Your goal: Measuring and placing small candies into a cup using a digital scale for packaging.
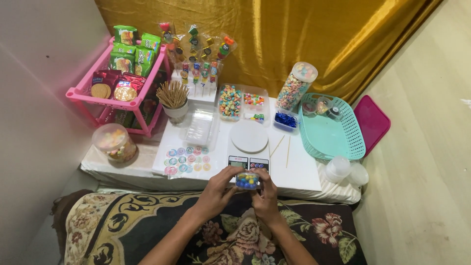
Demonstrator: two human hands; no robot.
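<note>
Both of my hands hold a small clear round container point(247, 180) filled with colourful candies, just in front of the low white table point(304, 172). My left hand point(218, 189) grips its left side and my right hand point(266, 192) grips its right side and top. Directly behind the container sits a white kitchen scale point(249, 140) with a round platter. A sheet of round stickers point(187, 160) lies to the left of the scale.
A pink rack point(81, 93) with snack packets stands at back left, beside a cup of wooden sticks point(173, 98). Candy trays point(230, 102), a tall candy jar point(296, 87), a teal basket point(331, 132), a pink lid point(373, 122) and two skewers point(283, 147) fill the right.
</note>
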